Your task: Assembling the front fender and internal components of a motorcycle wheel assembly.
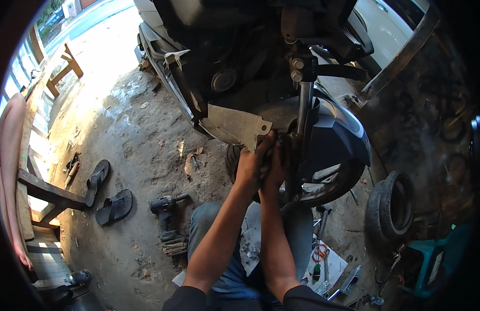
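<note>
So I've got a flat grey metal-looking panel with a round hole near one corner [232, 124], hanging at the front of a motorbike just left of the shiny upright fork tube [305, 103]. Both my hands are bunched close together at its lower right corner. My left hand [252, 167] has its fingers curled up against the edge, my right hand [275, 165] is right beside it, fingers bent too, but it's so shadowy I can't tell what either one is pinching. Below the dark blue fender [335, 140] is the black front tyre [335, 191]. A black cordless driver [165, 215] lies on the dirt floor [141, 243] left of my knee, black flip-flops [115, 206] further out. Over on the right: two loose black tyres [375, 210] and a teal plastic stool [426, 259].
</note>
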Motion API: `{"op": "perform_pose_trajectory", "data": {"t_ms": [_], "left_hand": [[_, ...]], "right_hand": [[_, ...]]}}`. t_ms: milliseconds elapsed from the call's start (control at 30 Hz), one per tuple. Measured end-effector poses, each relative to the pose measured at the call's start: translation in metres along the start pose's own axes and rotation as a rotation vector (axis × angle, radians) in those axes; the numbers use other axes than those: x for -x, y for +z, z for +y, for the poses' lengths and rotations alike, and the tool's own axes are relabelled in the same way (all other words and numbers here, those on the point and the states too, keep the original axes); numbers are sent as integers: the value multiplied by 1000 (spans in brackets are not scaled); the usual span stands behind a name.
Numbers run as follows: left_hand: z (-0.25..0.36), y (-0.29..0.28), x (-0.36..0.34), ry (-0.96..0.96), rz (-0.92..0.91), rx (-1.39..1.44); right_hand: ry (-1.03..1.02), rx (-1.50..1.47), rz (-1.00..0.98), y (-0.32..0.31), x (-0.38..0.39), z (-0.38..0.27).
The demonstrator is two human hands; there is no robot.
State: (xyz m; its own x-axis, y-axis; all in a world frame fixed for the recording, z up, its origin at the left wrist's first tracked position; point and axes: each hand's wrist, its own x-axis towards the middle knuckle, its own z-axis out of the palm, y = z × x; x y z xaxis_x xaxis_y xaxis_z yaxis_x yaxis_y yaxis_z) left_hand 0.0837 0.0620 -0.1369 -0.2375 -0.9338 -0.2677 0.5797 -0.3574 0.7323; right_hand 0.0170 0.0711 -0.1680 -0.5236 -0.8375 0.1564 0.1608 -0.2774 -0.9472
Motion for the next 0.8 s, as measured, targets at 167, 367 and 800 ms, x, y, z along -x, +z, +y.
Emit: {"op": "perform_pose_trajectory", "data": {"t_ms": [167, 367, 800], "left_hand": [[-18, -2, -10, 151, 51, -36], [-32, -10, -20, 379, 144, -199], [-32, 1, -12, 291, 147, -1]], "right_hand": [[50, -6, 49, -4, -4, 16], [-52, 36, 22, -7, -5, 26], [199, -466, -92, -20, -12, 39]]}}
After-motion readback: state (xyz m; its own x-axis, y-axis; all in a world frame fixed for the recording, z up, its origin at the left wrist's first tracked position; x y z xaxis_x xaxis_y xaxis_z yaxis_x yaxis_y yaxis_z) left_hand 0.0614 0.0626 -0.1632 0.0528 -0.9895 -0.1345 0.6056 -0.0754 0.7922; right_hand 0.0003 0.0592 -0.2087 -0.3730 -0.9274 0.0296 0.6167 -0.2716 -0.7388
